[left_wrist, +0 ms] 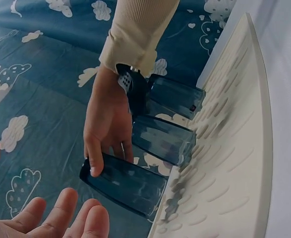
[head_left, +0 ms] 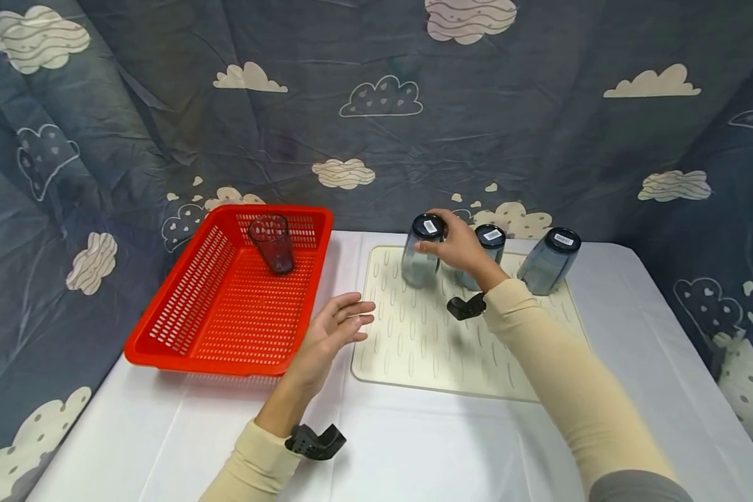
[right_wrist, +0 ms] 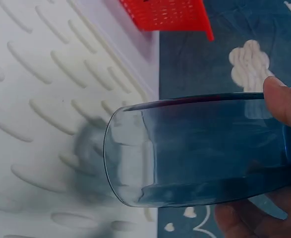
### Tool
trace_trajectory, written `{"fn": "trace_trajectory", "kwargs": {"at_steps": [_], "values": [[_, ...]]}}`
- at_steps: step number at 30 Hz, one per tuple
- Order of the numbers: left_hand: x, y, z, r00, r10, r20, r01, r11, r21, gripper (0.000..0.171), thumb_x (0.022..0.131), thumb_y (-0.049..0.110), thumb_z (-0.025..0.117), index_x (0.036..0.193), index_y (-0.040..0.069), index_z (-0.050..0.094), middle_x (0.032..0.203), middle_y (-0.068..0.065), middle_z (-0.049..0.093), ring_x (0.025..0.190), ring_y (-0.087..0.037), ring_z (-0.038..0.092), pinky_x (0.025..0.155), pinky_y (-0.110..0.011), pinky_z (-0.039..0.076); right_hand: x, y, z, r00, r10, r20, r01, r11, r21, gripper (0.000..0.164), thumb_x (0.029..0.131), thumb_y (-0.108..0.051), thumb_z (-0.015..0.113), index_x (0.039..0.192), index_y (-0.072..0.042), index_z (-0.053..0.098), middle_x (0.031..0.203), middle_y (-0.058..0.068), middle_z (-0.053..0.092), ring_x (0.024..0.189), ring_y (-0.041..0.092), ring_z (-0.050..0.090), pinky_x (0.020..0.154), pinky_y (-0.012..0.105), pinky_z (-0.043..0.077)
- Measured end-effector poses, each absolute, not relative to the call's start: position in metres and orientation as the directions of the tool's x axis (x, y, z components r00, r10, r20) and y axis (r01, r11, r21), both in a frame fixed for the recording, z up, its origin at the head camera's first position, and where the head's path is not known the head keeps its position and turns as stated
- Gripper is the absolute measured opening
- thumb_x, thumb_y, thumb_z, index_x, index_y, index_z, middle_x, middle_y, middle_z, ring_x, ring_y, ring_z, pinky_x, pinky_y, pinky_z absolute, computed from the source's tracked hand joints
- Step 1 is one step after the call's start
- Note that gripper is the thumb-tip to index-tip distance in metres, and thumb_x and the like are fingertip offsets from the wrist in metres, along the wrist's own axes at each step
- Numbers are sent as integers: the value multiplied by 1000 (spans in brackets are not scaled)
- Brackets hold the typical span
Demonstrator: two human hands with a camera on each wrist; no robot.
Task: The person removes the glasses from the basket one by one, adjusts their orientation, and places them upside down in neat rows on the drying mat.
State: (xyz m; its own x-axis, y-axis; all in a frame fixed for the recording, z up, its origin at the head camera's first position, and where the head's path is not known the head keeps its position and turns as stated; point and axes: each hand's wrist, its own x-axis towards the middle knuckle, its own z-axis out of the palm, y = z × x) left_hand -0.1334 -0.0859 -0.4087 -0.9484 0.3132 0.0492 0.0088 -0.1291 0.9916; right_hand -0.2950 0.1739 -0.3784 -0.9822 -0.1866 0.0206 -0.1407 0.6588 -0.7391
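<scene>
My right hand (head_left: 458,244) grips a tinted drinking glass (head_left: 422,261) near its base, thumb on one side and fingers on the other. The glass is upside down over the left back part of a cream ridged drying mat (head_left: 414,348); in the right wrist view its rim points at the mat. Two more upside-down glasses, one partly behind the hand (head_left: 491,240) and one farther right (head_left: 547,263), stand on the mat. My left hand (head_left: 326,335) hovers between the basket and the mat, fingers spread loosely, holding nothing.
A red plastic basket (head_left: 141,341) with slotted walls stands on the left of the white-covered table (head_left: 414,446). One tinted glass (head_left: 275,247) leans upright inside it, at the back right. A dark cloud-print cloth (head_left: 376,146) hangs behind the table.
</scene>
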Motion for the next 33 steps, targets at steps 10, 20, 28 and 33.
{"fn": "trace_trajectory", "kwargs": {"at_steps": [10, 20, 28, 33], "values": [[-131, -84, -410, -946, 322, 43, 3, -124, 992, 51, 98, 15, 50, 145, 1, 36, 145, -26, 49, 135, -45, 46, 98, -31, 51, -302, 169, -392, -989, -149, 19, -110, 634, -765, 78, 86, -27, 76, 152, -15, 36, 146, 18, 50, 127, 35, 53, 105, 53, 43], [-132, -83, -410, -940, 338, 36, -5, -119, 993, 51, 98, 17, 52, 144, 4, 37, 145, -24, 50, 133, -38, 50, 96, -30, 51, -304, 170, -392, -991, -134, 8, -95, 658, -747, 77, 89, -29, 74, 153, -15, 34, 150, 17, 46, 136, 38, 47, 110, 56, 40], [-131, -82, -410, -935, 352, 28, -11, -108, 994, 51, 98, 14, 51, 145, 3, 37, 144, -25, 49, 133, -39, 50, 98, -32, 50, -306, 167, -394, -989, -146, -15, -85, 655, -751, 75, 89, -28, 73, 152, -12, 34, 152, 20, 43, 138, 40, 44, 111, 57, 38], [-131, -81, -410, -926, 376, 29, -11, -104, 995, 51, 98, 16, 52, 145, 4, 37, 145, -24, 49, 134, -40, 49, 99, -33, 50, -307, 164, -395, -990, -141, -4, -89, 647, -757, 75, 89, -27, 74, 152, -12, 35, 153, 19, 43, 139, 39, 44, 112, 56, 38]]}}
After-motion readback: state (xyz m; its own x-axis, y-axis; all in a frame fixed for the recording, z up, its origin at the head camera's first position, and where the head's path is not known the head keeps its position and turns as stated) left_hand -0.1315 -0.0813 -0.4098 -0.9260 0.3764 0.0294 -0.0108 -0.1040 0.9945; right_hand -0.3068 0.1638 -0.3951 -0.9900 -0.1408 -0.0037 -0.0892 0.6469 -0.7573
